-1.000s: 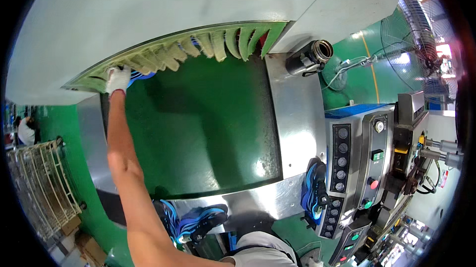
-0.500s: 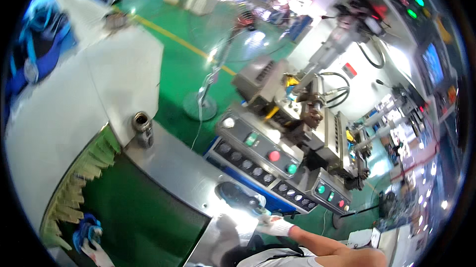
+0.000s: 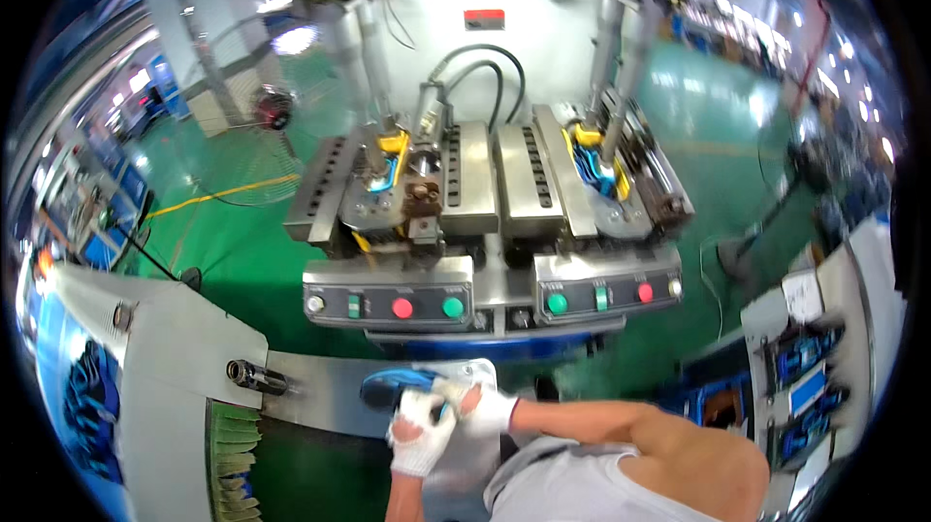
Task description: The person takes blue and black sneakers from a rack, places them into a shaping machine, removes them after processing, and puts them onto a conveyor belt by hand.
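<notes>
Just in front of me, a blue and dark shoe upper [image 3: 383, 386] is above the metal ledge. My left hand [image 3: 424, 435], in a white glove with the fingertips partly bare, is closed round its near end. My right hand [image 3: 480, 406], also gloved, comes in from the right with fingers bent against the same end, touching my left hand. Motion blur and the gloves hide exactly how the fingers sit. A dark part of the upper shows between the hands.
A two-station machine stands ahead, its left [image 3: 388, 291] and right [image 3: 606, 287] button panels facing me. Blue pieces [image 3: 388, 173] sit in its clamps. A metal cylinder [image 3: 255, 377] lies left on the ledge, beside a green conveyor [image 3: 320, 473] with a fringed curtain [image 3: 236, 459]. A rack [image 3: 810, 376] stands right.
My view has swung to face the machine. My left hand has come from the conveyor, where it held a blue piece, up to my right hand at the ledge.
</notes>
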{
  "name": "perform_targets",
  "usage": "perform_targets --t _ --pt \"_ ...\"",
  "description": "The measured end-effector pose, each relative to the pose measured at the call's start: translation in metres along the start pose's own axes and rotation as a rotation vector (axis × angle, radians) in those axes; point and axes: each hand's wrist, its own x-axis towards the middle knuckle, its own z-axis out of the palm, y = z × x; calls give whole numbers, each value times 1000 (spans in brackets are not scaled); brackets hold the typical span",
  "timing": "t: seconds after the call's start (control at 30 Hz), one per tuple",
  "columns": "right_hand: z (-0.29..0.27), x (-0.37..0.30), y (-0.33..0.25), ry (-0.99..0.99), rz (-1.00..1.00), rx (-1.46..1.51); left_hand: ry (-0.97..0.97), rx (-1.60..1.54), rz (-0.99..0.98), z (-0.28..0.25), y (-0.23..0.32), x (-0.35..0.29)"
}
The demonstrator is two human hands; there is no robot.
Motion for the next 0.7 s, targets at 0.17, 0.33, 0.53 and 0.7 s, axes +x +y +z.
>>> perform_targets --t 0.17,0.33,0.53,0.7 --pt "-187 -76 55 -118 839 479 4 -82 586 47 151 157" --pt "-252 -201 64 706 525 1249 -38 -517 371 142 236 255" --pt "-271 -289 83 1246 766 976 -126 -217 82 369 264 384" --pt "-270 -319 57 1497 939 1089 -89 119 54 476 233 433"
